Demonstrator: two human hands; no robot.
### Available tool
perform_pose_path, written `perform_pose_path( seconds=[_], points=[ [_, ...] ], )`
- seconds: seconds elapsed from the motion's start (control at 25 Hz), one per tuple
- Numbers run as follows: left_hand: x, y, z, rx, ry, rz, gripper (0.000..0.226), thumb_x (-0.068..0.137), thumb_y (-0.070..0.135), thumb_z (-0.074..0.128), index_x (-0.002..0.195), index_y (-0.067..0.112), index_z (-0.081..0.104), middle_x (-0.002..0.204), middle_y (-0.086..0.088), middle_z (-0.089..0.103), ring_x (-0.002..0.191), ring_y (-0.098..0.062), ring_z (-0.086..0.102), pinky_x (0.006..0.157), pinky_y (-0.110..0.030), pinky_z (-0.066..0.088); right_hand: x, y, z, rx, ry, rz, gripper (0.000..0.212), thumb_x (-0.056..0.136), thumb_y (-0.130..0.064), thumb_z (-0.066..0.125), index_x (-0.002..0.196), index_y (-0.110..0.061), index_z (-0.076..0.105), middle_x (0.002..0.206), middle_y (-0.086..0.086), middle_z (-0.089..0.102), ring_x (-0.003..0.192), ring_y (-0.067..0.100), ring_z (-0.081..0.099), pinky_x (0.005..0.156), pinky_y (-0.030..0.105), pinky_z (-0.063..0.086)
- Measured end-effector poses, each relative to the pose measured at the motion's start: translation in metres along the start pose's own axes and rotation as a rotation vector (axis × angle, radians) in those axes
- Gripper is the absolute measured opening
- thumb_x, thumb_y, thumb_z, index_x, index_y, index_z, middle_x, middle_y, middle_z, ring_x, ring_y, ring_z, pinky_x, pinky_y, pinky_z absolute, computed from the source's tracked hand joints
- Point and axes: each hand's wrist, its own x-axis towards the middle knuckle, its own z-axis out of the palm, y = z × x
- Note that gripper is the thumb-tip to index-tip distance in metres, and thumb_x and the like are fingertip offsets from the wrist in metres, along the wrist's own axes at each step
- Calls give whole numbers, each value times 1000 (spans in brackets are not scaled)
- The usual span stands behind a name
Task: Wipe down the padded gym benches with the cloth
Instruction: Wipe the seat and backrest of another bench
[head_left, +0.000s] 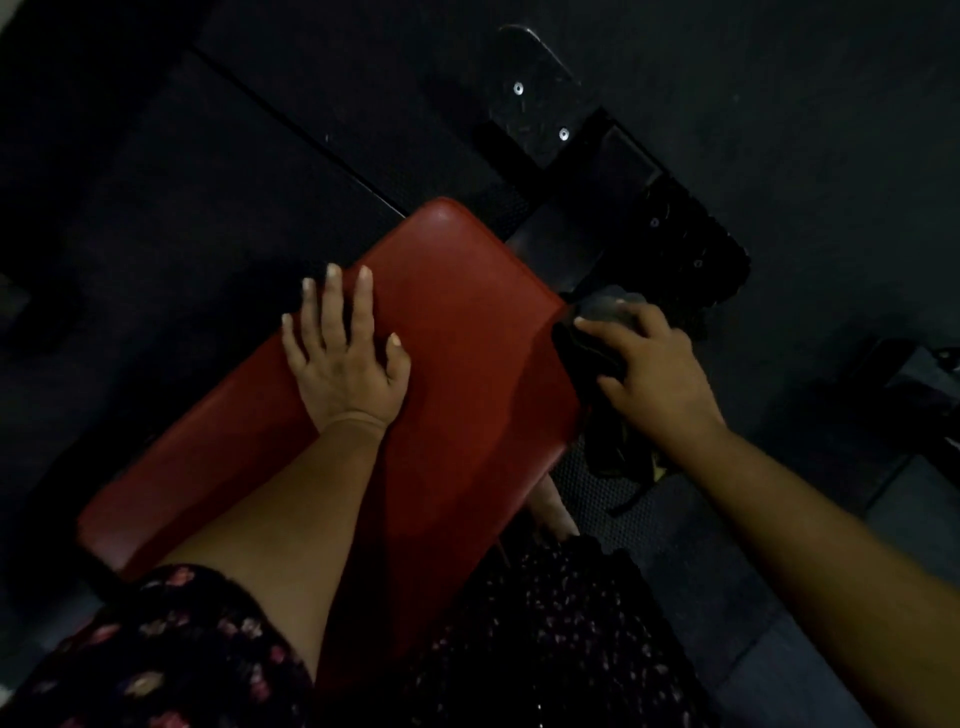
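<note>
Fingers of the left hand (345, 364) lie straight and spread on the bench (467, 332). The palm is flat on the red pad near its left side and holds nothing. The right hand (657, 369) has its fingers curled round the cloth (584, 356), a dark bunch pressed against the pad's right edge, with a loose tail hanging below the hand.

From where I stand, the job in hand looks like the side of the pad rather than the top. To do it well, I'd open the cloth out flatter so that more than a wad meets the vinyl. Then I'd run it along that edge in one long stroke from the rounded far end back toward the body, and follow with overlapping passes across the top.

The bracing hand should lift and shift as the cloth comes round, or the patch under the palm gets missed and fresh prints go down. That hanging tail could catch on the black frame (680, 244) just beyond the hand, so it is better gathered in.

The room is dim, and I cannot tell which parts of the pad have been wiped.
</note>
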Motion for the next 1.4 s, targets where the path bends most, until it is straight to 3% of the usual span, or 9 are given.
perform_pose_path(
  seconds=[0.2, 0.36, 0.48, 0.6, 0.8, 0.88, 1.04, 1.28, 1.4],
  points=[
    [2, 2, -4, -3, -67, -27, 62, 92, 38, 37, 153, 32, 28, 159, -3, 30, 148, -29, 22, 118, -57, 10, 47, -26, -5, 25, 71, -60, 58, 88, -22, 58, 141, -42, 44, 142, 5, 38, 116, 39, 48, 96, 44, 46],
    [2, 5, -6, -11, -63, -32, 61, 92, 39, 38, 152, 33, 31, 158, 0, 33, 148, -28, 22, 119, -55, 9, -15, 8, 23, 197, 180, 83, 62, 87, -24, 64, 144, -36, 42, 140, 10, 39, 115, 36, 52, 97, 49, 47],
    [0, 4, -6, 0, -59, -32, 62, 92, 42, 37, 153, 33, 30, 157, -1, 34, 148, -28, 21, 119, -56, 8, -68, 32, 41, 368, 37, 188, 70, 89, -23, 67, 149, -36, 32, 131, 7, 44, 114, 23, 52, 97, 24, 39],
    [2, 1, -8, -11, -67, 2, 62, 92, 43, 39, 153, 30, 31, 158, -1, 31, 149, -28, 19, 119, -56, 4, -61, 33, 50, 572, 173, 201, 65, 91, -20, 65, 148, -28, 35, 126, 1, 47, 114, 6, 43, 96, 8, 28],
    [-14, -9, -9, -104, -138, 285, 72, 86, 44, 42, 154, 22, 29, 161, -6, 24, 150, -33, 12, 120, -47, -1, -48, -3, 89, 1235, 409, 610, 72, 83, -34, 63, 149, -28, 36, 137, 0, 52, 121, 16, 53, 108, 40, 43],
    [-34, -18, -9, -86, -159, 444, 73, 88, 49, 42, 154, 22, 29, 161, -5, 26, 150, -32, 14, 120, -45, -4, -85, -35, 121, 1197, 304, 661, 71, 85, -41, 61, 149, -34, 33, 144, 0, 45, 129, 17, 46, 112, 39, 37],
    [-86, -28, -5, -32, -107, 787, 60, 93, 48, 45, 148, 22, 44, 155, -5, 38, 145, -28, 29, 117, -56, 17, -157, -71, 163, 1056, 26, 539, 60, 93, -37, 59, 149, -33, 36, 149, -1, 38, 137, 15, 36, 114, 25, 28],
    [-129, -37, -8, -35, -152, 768, 61, 93, 46, 45, 149, 22, 41, 155, -5, 38, 145, -28, 30, 117, -56, 21, -73, -2, 106, 1445, 382, 616, 63, 88, -28, 62, 147, -24, 40, 141, 4, 52, 125, 19, 54, 108, 43, 43],
    [-130, -36, -6, 2, -129, 753, 61, 94, 47, 41, 150, 25, 36, 156, -4, 37, 145, -27, 29, 117, -56, 23, -76, -18, 113, 1553, 326, 557, 70, 83, -20, 63, 147, -32, 37, 145, 1, 49, 128, 19, 52, 110, 46, 40]
  ],
)
